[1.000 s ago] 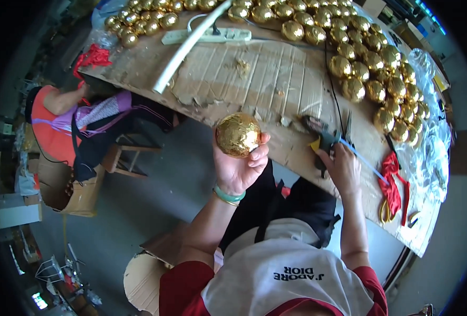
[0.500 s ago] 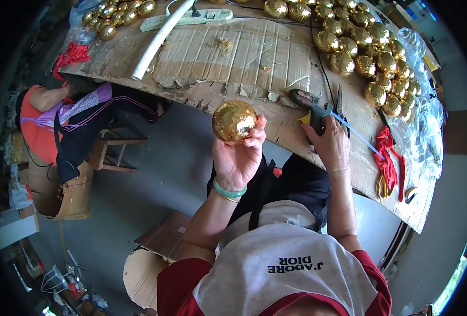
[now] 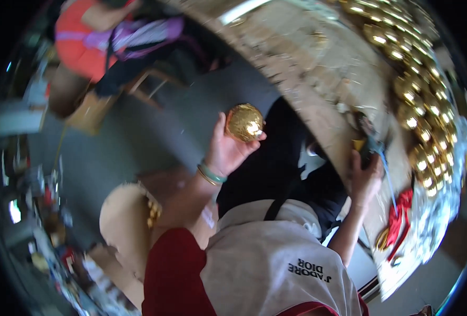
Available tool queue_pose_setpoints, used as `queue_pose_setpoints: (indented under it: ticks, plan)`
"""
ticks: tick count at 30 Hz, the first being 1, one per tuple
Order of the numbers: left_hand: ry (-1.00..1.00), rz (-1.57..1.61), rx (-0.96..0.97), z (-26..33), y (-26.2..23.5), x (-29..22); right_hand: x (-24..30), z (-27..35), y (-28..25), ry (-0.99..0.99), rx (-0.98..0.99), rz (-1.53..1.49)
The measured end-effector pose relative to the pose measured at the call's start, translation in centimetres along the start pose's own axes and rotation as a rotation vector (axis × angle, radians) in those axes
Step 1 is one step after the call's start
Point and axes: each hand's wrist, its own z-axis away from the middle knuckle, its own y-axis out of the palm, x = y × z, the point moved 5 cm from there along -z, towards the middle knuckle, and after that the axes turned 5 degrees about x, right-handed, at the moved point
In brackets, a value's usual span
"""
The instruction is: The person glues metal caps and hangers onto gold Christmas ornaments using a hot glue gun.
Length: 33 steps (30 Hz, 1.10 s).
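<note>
My left hand [image 3: 230, 153] holds a shiny gold ball [image 3: 245, 121] over the gap between the table and my lap, fingers curled around its underside. At the table's near edge, my right hand [image 3: 365, 178] is closed around a glue gun [image 3: 371, 141] with a yellow trigger. A long, thin, pale blue glue stick [image 3: 388, 179] runs out of its back end. The ball and the glue gun are well apart. Motion blur softens the right fingers.
Many gold balls [image 3: 418, 100] cover the table's right side beside clear plastic wrap [image 3: 439, 221]. Red ribbon [image 3: 399, 216] lies near the corner. An open cardboard box [image 3: 120, 210] stands on the floor at my left. Another person [image 3: 78, 42] sits at the upper left.
The whole view has swung, so the table now sits farther right and tilted. My left hand has lowered the gold ball away from the table edge. The right hand still grips the glue gun.
</note>
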Motion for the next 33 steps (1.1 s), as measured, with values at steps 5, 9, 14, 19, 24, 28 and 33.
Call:
queue_pose_setpoints:
  ticks: [5,9,14,19,24,28,33]
  plan:
    - [0.48,-0.569,-0.884,18.9,-11.4,-12.3,-0.9,0.7,0.0,-0.062,-0.064,0.009]
    - [1.0,-0.595,-1.325,38.4,-14.2,-16.1,-1.3,1.0,0.5,-0.144,-0.067,0.006]
    - [0.691,-0.597,-1.886,51.4,-20.8,-11.6,-1.8,1.2,1.2,-0.101,0.018,0.05]
    - [0.797,-0.973,-1.469,38.2,-19.2,-14.8,0.4,0.5,-0.4,-0.042,0.093,-0.12]
    - [0.542,-1.564,-0.674,8.3,-4.2,-13.8,-0.9,0.3,-0.7,-0.032,0.107,-0.101]
    - [0.659,-1.846,-0.167,-9.2,6.6,-15.1,-1.2,0.5,-0.9,-0.098,0.093,-0.093]
    - [0.747,-2.105,-0.016,-29.6,12.8,-21.4,-1.5,0.7,0.1,-0.067,0.179,-0.172]
